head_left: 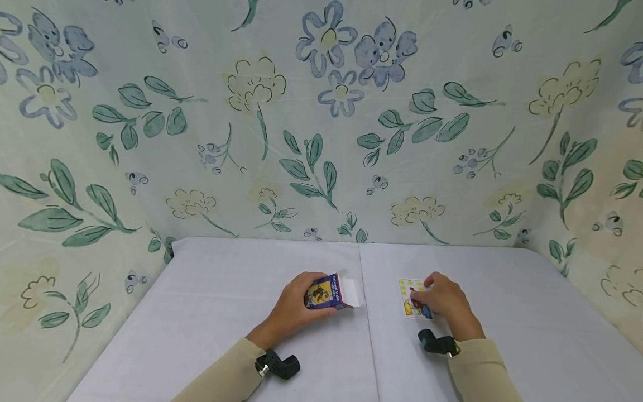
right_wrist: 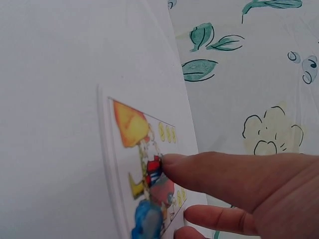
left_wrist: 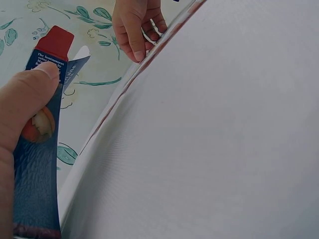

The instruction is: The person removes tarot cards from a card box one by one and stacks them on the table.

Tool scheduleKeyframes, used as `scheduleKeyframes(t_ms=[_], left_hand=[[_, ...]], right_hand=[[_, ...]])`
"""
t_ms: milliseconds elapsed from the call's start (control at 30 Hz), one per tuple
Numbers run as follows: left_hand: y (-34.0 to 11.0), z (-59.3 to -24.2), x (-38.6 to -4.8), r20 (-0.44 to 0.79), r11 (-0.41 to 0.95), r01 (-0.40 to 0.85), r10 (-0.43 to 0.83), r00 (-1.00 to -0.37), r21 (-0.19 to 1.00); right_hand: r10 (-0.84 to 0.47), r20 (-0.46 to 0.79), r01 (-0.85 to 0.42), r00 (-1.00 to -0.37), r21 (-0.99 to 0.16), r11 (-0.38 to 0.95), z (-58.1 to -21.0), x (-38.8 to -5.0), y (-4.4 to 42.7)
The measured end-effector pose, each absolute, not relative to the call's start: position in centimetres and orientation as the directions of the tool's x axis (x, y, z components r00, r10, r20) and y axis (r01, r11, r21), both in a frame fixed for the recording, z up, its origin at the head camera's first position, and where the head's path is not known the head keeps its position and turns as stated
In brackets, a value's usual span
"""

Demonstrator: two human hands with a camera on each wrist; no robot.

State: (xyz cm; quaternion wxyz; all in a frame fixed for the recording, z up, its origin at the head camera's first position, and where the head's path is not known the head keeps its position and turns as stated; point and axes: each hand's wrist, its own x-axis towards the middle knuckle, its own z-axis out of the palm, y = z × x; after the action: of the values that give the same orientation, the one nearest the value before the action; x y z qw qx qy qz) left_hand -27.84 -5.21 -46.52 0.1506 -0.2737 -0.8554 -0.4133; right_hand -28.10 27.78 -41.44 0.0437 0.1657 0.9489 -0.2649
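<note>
My left hand (head_left: 296,298) grips a small blue tarot card box (head_left: 321,292) marked "Universal Waite", held above the table and tilted, its white flap open toward the right. In the left wrist view, the thumb presses on the printed side of the box (left_wrist: 37,164), near its red end flap. To the right, my right hand (head_left: 449,298) pinches a tarot card (head_left: 408,290) with yellow cups and coloured figures. In the right wrist view, its thumb is on the face of the card (right_wrist: 132,124) and its other fingers are by the near edge. Whether several cards lie stacked there, I cannot tell.
A white cloth (head_left: 211,312) covers the table, with a crease running down its middle. Flower-patterned fabric (head_left: 321,167) hangs behind and at both sides. A small black camera (head_left: 283,365) is strapped to the left wrist, another camera (head_left: 437,341) to the right.
</note>
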Motion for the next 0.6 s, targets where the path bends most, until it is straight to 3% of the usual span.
scheduleKeyframes(t_ms=[600], left_hand=[[-5.24,-46.61,-27.89,0.509,0.499,0.617,0.351,-0.786,0.609]], right_hand=[[0.284,-0.169,0.331,-0.944,-0.480,0.812,-41.19,-27.96,27.73]])
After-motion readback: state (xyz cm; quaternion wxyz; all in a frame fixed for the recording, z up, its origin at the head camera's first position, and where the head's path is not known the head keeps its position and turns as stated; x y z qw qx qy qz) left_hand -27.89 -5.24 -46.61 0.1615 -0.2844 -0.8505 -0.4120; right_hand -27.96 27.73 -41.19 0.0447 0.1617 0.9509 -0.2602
